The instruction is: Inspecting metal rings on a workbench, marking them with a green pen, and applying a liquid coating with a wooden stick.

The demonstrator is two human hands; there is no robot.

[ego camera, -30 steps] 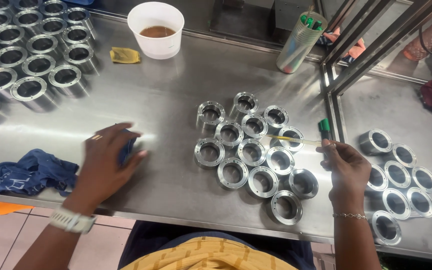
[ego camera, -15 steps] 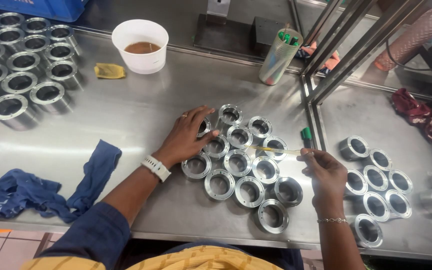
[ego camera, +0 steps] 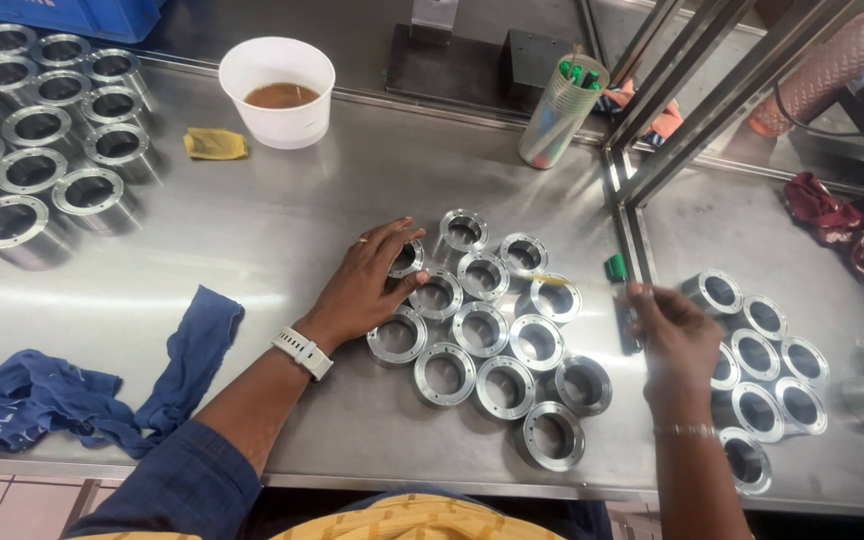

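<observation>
A cluster of several short machined metal rings (ego camera: 482, 330) lies on the steel table (ego camera: 252, 240) in front of me. My left hand (ego camera: 367, 285), with a white watch on the wrist, lies over the ring at the cluster's upper left (ego camera: 409, 260), fingers and thumb closed around it. My right hand (ego camera: 672, 335) is blurred at the cluster's right edge. It holds a green-capped marker (ego camera: 616, 268) upright beside the gap between the two tables.
More rings stand at far left (ego camera: 42, 130) and at right (ego camera: 772, 350). A blue cloth (ego camera: 82, 385) lies at the near left. Behind are a white cup of brown liquid (ego camera: 277, 90), a yellow scrap (ego camera: 215, 145), a tumbler of markers (ego camera: 562, 110), slanted metal posts (ego camera: 652, 130) and a red cloth (ego camera: 832, 210).
My left hand let go of the blue cloth and moved right onto the ring cluster. The cloth now lies spread on the table. My right hand stayed by the cluster's right side with the marker.
</observation>
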